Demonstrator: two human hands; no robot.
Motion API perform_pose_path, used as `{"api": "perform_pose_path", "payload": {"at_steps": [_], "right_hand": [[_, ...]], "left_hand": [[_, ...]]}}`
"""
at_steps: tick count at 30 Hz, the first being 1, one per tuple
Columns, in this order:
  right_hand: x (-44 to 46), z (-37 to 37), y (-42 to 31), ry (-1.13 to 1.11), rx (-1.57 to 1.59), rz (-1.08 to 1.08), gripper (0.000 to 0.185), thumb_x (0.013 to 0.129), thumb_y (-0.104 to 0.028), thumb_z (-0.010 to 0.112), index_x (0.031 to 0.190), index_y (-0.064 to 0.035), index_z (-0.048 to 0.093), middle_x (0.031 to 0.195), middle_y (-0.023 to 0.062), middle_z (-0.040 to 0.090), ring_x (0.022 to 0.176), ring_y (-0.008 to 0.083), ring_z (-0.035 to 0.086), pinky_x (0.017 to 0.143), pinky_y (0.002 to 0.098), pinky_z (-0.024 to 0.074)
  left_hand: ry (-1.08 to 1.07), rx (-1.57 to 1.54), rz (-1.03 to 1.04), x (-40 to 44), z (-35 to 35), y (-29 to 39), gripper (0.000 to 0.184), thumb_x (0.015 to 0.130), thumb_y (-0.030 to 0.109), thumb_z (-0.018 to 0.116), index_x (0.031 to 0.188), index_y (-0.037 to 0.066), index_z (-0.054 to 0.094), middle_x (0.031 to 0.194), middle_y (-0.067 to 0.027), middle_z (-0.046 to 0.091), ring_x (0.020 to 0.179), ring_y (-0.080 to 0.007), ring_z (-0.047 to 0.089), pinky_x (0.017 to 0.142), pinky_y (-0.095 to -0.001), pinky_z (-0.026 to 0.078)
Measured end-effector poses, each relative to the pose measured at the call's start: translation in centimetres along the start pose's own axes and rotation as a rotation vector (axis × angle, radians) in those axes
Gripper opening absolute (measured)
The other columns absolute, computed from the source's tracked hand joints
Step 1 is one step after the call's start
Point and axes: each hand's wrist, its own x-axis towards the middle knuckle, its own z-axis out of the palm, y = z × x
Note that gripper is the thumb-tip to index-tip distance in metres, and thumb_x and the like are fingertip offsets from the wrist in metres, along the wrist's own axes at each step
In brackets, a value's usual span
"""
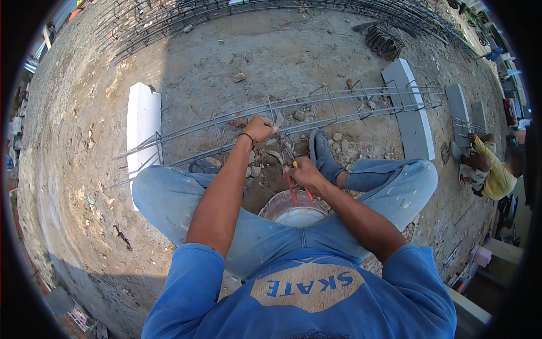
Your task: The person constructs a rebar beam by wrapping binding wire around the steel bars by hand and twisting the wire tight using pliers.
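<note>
So this person's sitting on a bucket [293, 210], right hand [307, 174] wrapped around a red-handled tool [293, 183], its head up by the rebar cage [350, 116]. Left hand [261, 129] has its fingers curled in at the bars, can't tell if they're pinching anything. Cage lies across a white block [144, 116] and a grey one [411, 121], dirt underneath.

Dull metal rebar [316, 100], rough earthy ground [209, 73], matt smooth-faced white block [144, 121], faded paint-spotted denim jeans [175, 189], soft blue cloth shirt [237, 308], red plastic-looking plier grips [292, 189], scuffed bucket [293, 210]
</note>
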Motion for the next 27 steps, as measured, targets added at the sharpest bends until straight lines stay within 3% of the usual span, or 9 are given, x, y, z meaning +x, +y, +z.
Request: {"api": "perform_pose_path", "payload": {"at_steps": [1,3,7,9,13,16,18,24,27], "right_hand": [[0.2,0.0,0.2,-0.001,0.000,0.000,0.020,0.094,-0.014,0.060,0.086,0.0038,0.061,0.068,0.0088,0.061,0.052,0.0180,0.061,0.049,0.0334,0.0574],[0.9,-0.2,0.7,0.067,-0.285,-0.111,0.022,0.095,-0.015,0.060,0.083,0.0029,0.062,0.070,0.0095,0.063,0.056,0.0162,0.063,0.049,0.0329,0.0550],[1.1,-0.3,0.3,0.054,-0.283,-0.061,0.019,0.094,-0.015,0.060,0.084,-0.0004,0.063,0.077,0.0120,0.068,0.057,0.0210,0.063,0.053,0.0369,0.0537],[0.3,0.0,-0.6,-0.110,0.380,0.082,0.016,0.094,-0.016,0.061,0.091,0.0004,0.063,0.082,0.0115,0.069,0.061,0.0199,0.062,0.052,0.0355,0.0527],[-0.3,1.8,-1.0,-0.084,0.463,0.119,0.015,0.095,-0.015,0.061,0.098,-0.0002,0.062,0.087,0.0105,0.070,0.064,0.0183,0.062,0.052,0.0339,0.0522],[0.7,2.7,0.4,0.054,0.218,0.011,0.021,0.093,-0.019,0.063,0.092,0.0018,0.063,0.083,0.0140,0.069,0.066,0.0217,0.064,0.055,0.0387,0.0528],[1.0,2.6,0.5,0.181,-0.220,-0.087,0.030,0.090,-0.024,0.065,0.086,0.0049,0.063,0.079,0.0208,0.067,0.072,0.0306,0.067,0.063,0.0457,0.0522],[0.4,2.9,-0.2,0.303,-0.383,-0.110,0.035,0.088,-0.027,0.066,0.085,0.0073,0.064,0.079,0.0285,0.065,0.079,0.0423,0.067,0.074,0.0498,0.0497],[1.3,2.5,0.6,0.234,-0.330,-0.097,0.034,0.090,-0.031,0.067,0.088,0.0027,0.064,0.080,0.0213,0.066,0.075,0.0365,0.068,0.071,0.0463,0.0521]], "left_hand": [[0.015,0.010,0.002,-0.1,0.0,0.0,0.023,0.086,0.025,0.075,0.084,0.002,0.074,0.072,-0.0043,0.065,0.061,-0.0139,0.057,0.055,-0.0335,0.049],[0.013,0.004,0.007,0.0,-0.1,0.0,0.023,0.086,0.025,0.075,0.083,0.002,0.074,0.072,-0.0044,0.065,0.061,-0.0138,0.056,0.055,-0.0334,0.049],[0.011,0.002,0.001,0.2,0.1,-0.2,0.021,0.086,0.023,0.075,0.083,0.002,0.073,0.071,-0.0039,0.064,0.061,-0.0135,0.056,0.055,-0.0335,0.048],[0.012,-0.003,0.003,0.2,0.2,-0.2,0.021,0.086,0.023,0.075,0.084,0.002,0.073,0.071,-0.0034,0.064,0.061,-0.0134,0.056,0.055,-0.0336,0.048],[-0.007,-0.010,-0.011,0.0,0.0,0.1,0.022,0.085,0.023,0.077,0.084,0.002,0.073,0.069,-0.0023,0.062,0.060,-0.0129,0.055,0.054,-0.0337,0.047],[-0.008,-0.017,-0.019,-0.1,-0.1,0.2,0.023,0.084,0.024,0.077,0.084,0.001,0.073,0.069,-0.0025,0.062,0.060,-0.0128,0.055,0.054,-0.0337,0.046],[-0.010,-0.024,-0.015,-0.1,-0.1,0.1,0.022,0.084,0.023,0.077,0.084,0.002,0.073,0.068,-0.0026,0.061,0.060,-0.0129,0.054,0.054,-0.0336,0.046],[-0.004,-0.026,0.009,0.1,-0.1,-0.2,0.022,0.084,0.023,0.077,0.085,0.002,0.073,0.068,-0.0025,0.061,0.059,-0.0135,0.054,0.053,-0.0337,0.046],[-0.006,-0.031,0.012,0.1,0.1,-0.2,0.022,0.083,0.023,0.077,0.085,0.001,0.073,0.068,-0.0025,0.061,0.059,-0.0135,0.054,0.053,-0.0337,0.045]]}}
